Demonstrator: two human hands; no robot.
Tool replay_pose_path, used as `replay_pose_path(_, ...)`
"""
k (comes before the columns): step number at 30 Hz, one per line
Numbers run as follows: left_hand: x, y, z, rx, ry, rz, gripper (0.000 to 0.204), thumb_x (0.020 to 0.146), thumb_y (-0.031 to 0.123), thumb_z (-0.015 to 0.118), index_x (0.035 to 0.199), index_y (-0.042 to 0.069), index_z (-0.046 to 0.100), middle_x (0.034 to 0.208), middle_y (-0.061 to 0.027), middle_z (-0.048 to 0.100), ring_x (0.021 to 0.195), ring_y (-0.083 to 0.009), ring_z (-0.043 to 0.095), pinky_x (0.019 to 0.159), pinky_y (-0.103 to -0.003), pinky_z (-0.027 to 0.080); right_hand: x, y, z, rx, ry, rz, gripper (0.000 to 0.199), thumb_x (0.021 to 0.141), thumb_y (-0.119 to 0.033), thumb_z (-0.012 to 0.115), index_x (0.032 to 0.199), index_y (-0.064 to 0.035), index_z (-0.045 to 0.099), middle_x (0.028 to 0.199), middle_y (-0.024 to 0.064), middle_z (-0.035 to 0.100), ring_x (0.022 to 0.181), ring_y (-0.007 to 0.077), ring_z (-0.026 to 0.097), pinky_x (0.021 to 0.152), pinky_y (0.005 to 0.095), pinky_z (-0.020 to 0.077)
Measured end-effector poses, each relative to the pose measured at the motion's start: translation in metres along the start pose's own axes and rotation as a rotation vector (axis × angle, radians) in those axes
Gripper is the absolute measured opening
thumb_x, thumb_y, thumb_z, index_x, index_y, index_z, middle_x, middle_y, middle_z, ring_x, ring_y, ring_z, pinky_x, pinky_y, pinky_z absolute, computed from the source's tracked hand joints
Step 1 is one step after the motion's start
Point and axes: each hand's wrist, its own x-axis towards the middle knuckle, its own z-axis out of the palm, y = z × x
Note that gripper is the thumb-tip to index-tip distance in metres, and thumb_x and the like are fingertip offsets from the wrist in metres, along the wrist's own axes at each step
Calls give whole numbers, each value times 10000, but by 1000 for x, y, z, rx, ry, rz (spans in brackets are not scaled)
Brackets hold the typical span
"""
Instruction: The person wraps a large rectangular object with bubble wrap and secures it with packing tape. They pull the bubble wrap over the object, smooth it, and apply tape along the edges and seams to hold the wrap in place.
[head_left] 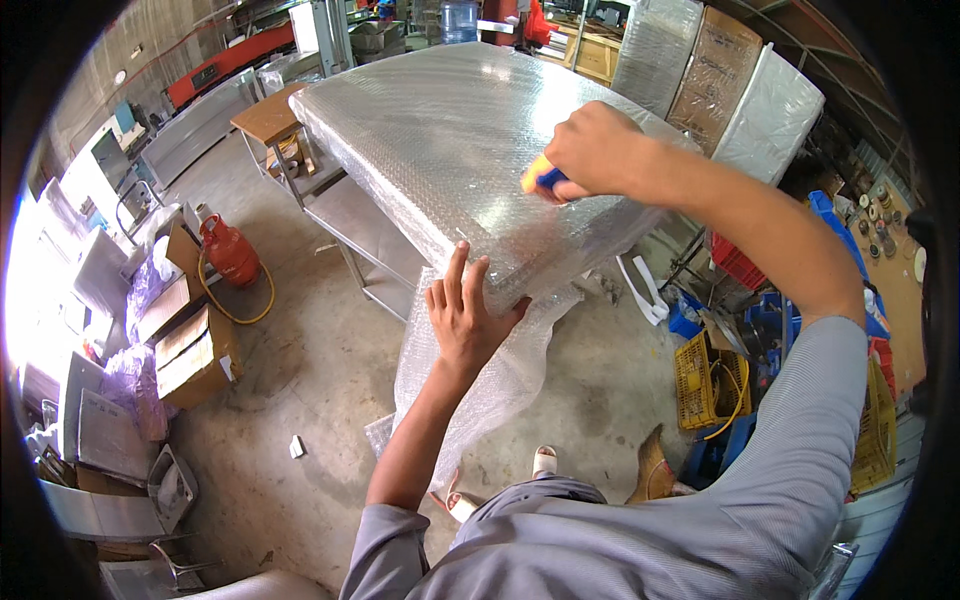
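A large flat slab wrapped in bubble wrap (410, 120) lies across a metal-framed table (375, 255) in front of me. My left hand (466, 318) rests at its near corner, fingers spread and pressed on the wrap. Below that hand, a loose sheet of bubble wrap (500, 375) hangs toward the floor. My right hand (596, 150) is closed around a small yellow-and-blue tool (538, 178), held over the slab's near right part. Its working end is smeared by motion, so I cannot tell its exact kind.
A red gas cylinder (230, 250) with a yellow hose and a cardboard box (195, 358) stand on the left. Yellow crates (708, 385) crowd the right. Wrapped panels (655, 55) lean at the back right. A white scrap (296, 447) lies on the floor.
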Motion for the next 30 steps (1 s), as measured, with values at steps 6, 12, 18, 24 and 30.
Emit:
replay_pose_path(6,2,0,-2,19,39,6,959,514,337,981,1326,109,525,1475,-170,516,1005,-326,588,859,-442,444,-3,16,-6,218,400,430,528,891,-538,714,979,-17,701,763,154,720,767,343,737,689,451,583)
replay_pose_path(12,2,-2,-3,20,50,-16,927,528,398,953,1308,84,563,1463,-185,523,1053,-338,592,886,-450,466,42,-73,58,405,1012,297,503,908,-432,749,1098,11,604,812,170,710,787,348,721,814,453,571)
replay_pose_path(18,-6,6,4,-28,-50,-63,922,562,449,935,1318,70,567,1508,-174,494,1192,-346,579,981,-476,456,61,-85,108,562,1051,235,485,940,-371,741,1118,59,603,932,229,702,880,432,704,745,477,562)
replay_pose_path(24,-4,8,-12,60,-30,-66,990,547,454,938,1359,105,492,1537,-165,452,1101,-355,569,932,-473,449,80,-77,102,758,946,17,462,970,-369,703,1117,50,576,956,252,685,901,445,684,790,490,537)
replay_pose_path(30,-4,9,-5,56,-67,-63,1005,566,481,940,1374,89,491,1530,-178,458,1170,-370,562,1000,-483,435,95,-64,126,662,1011,158,502,982,-435,676,1107,41,580,823,204,718,784,388,731,809,456,557)
